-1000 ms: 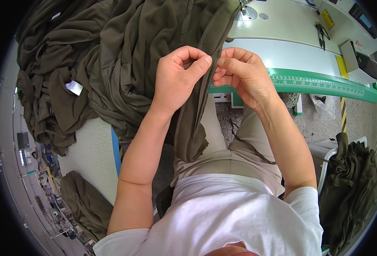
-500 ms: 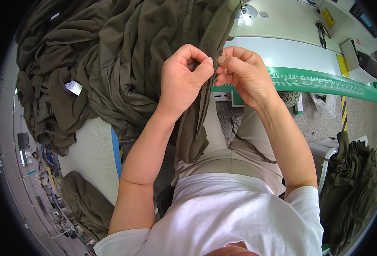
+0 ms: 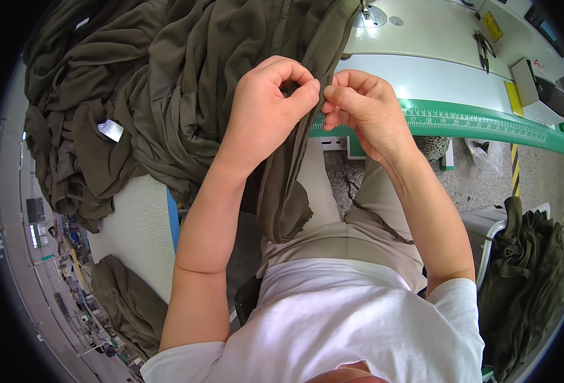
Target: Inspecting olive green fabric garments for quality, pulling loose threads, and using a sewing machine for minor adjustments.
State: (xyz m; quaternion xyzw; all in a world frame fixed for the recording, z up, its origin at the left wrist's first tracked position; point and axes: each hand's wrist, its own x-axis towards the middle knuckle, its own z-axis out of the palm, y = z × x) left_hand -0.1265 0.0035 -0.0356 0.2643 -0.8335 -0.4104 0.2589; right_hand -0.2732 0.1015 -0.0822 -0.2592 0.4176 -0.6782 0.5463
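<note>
left hand (image 3: 266,108) pinching olive-green knit fabric strip (image 3: 282,191) | right hand (image 3: 365,108) pinching same edge, just right | white sewing table (image 3: 435,70) far

Left side blocked by heaped olive fabric (image 3: 167,96). Open room seen right of right hand (image 3: 365,112), over white tabletop (image 3: 448,83); bounded by green ruler edge (image 3: 486,121). Scissors (image 3: 484,50), poss. small boxes beyond.
</note>
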